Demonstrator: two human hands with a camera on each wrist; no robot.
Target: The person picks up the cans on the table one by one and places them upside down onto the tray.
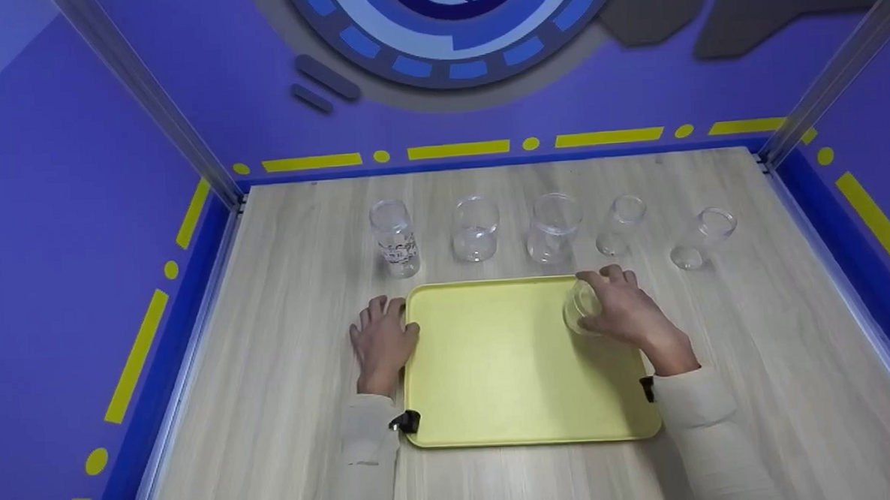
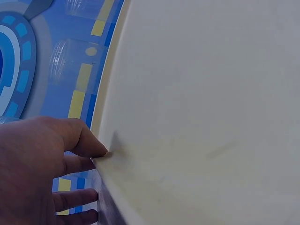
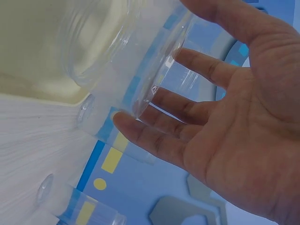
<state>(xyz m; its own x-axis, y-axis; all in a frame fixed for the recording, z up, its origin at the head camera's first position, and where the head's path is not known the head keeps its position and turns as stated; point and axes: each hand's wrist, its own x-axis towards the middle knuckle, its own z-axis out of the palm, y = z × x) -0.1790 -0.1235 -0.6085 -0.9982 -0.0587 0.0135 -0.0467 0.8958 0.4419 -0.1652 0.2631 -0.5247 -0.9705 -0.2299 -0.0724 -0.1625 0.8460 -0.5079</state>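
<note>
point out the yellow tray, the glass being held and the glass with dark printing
Yellow tray (image 1: 487, 361), head view: bare middle.
Held glass (image 1: 574, 310), head view: its uncovered left side.
Printed glass (image 1: 398, 251), head view: its dark printing.

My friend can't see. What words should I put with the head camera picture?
A person's right hand holds a clear cup at the far right corner of a yellow tray, while the left hand holds the tray's left edge. Five more clear cups stand beyond it in a row on a wood-grain table.
</note>
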